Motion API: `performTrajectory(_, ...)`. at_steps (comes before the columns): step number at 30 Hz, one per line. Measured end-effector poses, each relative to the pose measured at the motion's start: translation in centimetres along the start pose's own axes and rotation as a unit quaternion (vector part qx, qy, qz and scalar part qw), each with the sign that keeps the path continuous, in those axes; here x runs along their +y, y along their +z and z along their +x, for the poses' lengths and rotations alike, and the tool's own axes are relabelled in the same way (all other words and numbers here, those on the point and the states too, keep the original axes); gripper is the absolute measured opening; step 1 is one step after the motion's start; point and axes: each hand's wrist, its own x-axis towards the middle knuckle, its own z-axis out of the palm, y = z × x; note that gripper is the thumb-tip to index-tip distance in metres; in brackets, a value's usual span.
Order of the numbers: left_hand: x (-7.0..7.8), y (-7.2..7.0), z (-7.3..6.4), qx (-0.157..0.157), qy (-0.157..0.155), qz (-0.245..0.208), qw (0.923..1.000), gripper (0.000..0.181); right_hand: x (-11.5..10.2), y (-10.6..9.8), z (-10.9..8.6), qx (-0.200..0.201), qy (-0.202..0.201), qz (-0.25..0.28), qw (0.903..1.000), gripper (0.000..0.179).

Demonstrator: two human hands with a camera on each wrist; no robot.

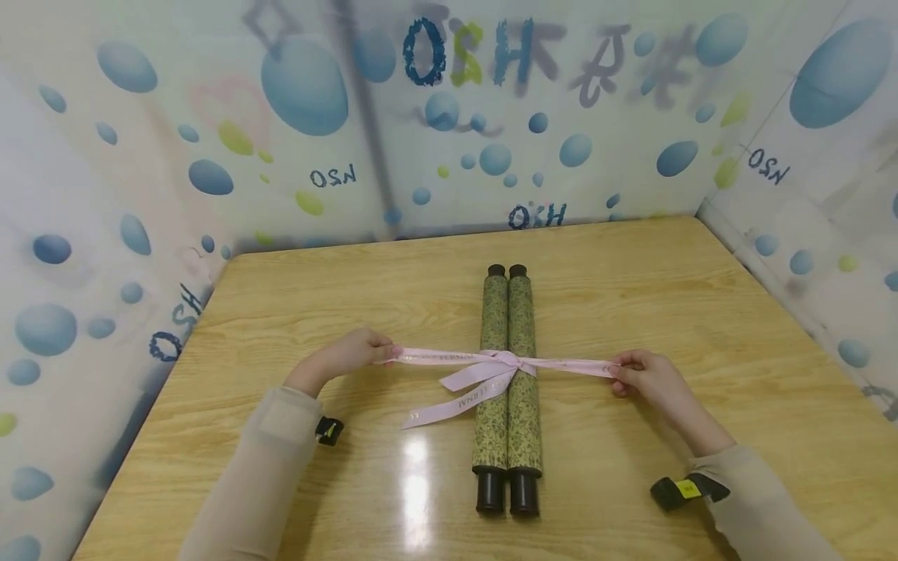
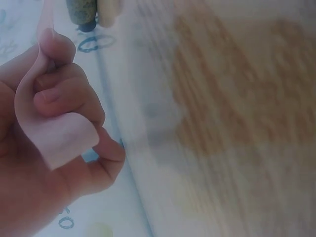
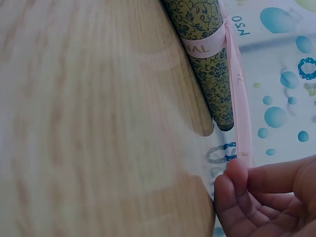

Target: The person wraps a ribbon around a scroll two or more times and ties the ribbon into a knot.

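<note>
Two scrolls (image 1: 490, 425) with a green floral pattern and black end knobs lie side by side on the table. A pink ribbon (image 1: 573, 366) with printed lettering is wrapped round their middle and knotted on top. My left hand (image 1: 348, 353) pinches one stretch of the ribbon, and its end curls over the fingers in the left wrist view. On the other side my right hand (image 1: 651, 382) pinches the opposite stretch between thumb and fingers. Both stretches run nearly straight out from the knot. Two loose tails (image 1: 449, 404) of ribbon trail to the left across the left scroll and the table.
The wooden table (image 1: 351, 296) has a glossy top with a bright reflection near the front. Behind it and at both sides stand walls (image 1: 449, 156) printed with blue bubbles and letters. Black straps (image 1: 677, 492) hang at both wrists.
</note>
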Motion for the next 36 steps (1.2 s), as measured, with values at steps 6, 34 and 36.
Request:
performTrajectory(6,-0.1,0.2,0.1,0.01,-0.006,0.009,0.9999,0.033,0.2,-0.2,0.2,0.007,-0.005,-0.018,0.9998,0.031)
performTrajectory(34,-1.6,-2.5,-3.0,0.111,-0.026,0.002,0.9935,0.05,-2.2,-4.3,0.0,0.063,-0.112,-0.175,0.9761,0.055)
performTrajectory(36,-1.7,-2.7,-3.5,0.122,-0.031,-0.001,0.992,0.05,-2.4,-4.9,0.0,0.077,-0.132,-0.2,0.9677,0.058)
